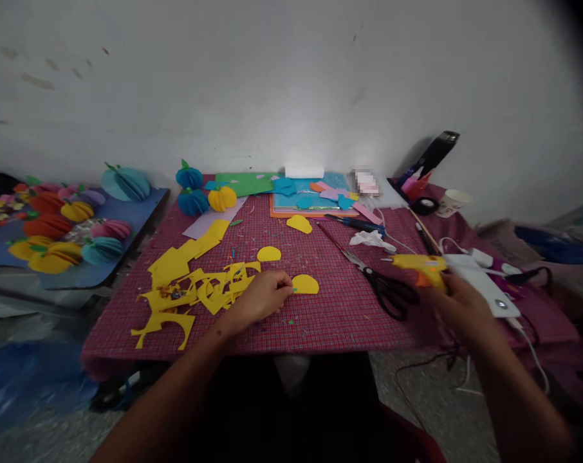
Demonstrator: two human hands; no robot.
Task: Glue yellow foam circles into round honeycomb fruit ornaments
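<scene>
My left hand (267, 294) is closed in a pinch at the left end of a yellow paper half-circle (305, 284), over the front middle of the table. A small green spot shows at the lower edge of that paper. Two more yellow half-circles, one nearer (269, 254) and one farther (299, 224), lie behind it. On the right, my right hand (458, 299) is wrapped round a yellow glue gun (419, 262), its nozzle pointing left. Black-handled scissors (385, 286) lie open just left of the glue gun.
Yellow paper scraps (209, 289) cover the table's left part. Blue and yellow paper pumpkins (194, 202) stand behind them; more fill a blue table (154, 215) at left. A white power box (479, 286) with cables, a paper cup (453, 202) and a tape roll (424, 206) are at right.
</scene>
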